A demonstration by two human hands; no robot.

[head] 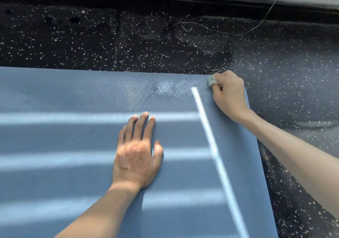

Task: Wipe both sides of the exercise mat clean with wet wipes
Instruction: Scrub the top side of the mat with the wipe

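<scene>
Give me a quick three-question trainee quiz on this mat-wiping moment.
1. True or false: the left hand lies flat on the mat.
2. Multiple choice: the wet wipe is held by A) the left hand, B) the right hand, C) neither.
3. Fill in: the wet wipe sits at the mat's far ____ corner.
Key: 1 true; 2 B; 3 right.

Mat (64, 94) left stretch open; left hand (136, 157) flat mid-mat, right hand (229, 93) gripping wipe (211, 80) at far corner; wire (238, 35) on floor (73, 41) beyond.
</scene>
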